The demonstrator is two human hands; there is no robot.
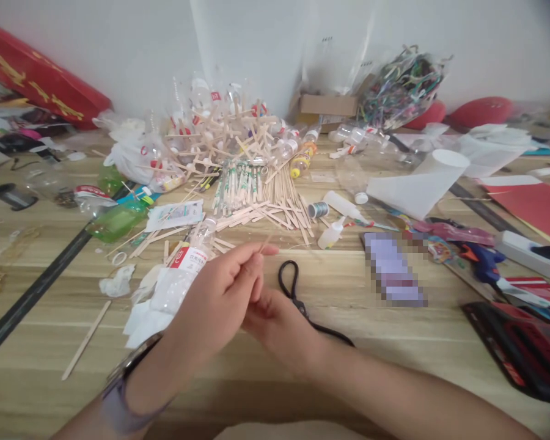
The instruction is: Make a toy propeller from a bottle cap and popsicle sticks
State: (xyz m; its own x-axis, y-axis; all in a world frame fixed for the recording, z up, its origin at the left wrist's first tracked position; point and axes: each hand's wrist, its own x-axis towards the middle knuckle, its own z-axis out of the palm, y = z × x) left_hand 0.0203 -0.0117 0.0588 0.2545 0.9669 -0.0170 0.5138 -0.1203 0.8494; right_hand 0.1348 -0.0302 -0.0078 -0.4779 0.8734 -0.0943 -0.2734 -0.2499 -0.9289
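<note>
My left hand [224, 287], with a watch on its wrist, is closed in front of me, thumb against the fingers. A thin wooden stick [266, 240] pokes up a little from its grip. My right hand [279, 321] meets it from below and the right, fingers curled; what they hold, if anything, is hidden. Just beyond the left hand lies a plastic bottle [190, 263] with a red and white label. A black cord loop [289, 278] rests on the table right of my hands. One flat craft stick [87, 339] lies at the left.
Behind my hands are piled craft sticks [275, 214], thin skewers [282, 183] and several bottles. A small glue bottle [331, 233] and a thread spool [318, 210] stand nearby. To the right are a blurred-out purple rectangle [392, 269], a blue glue gun [479, 260] and a black-red case [522, 348].
</note>
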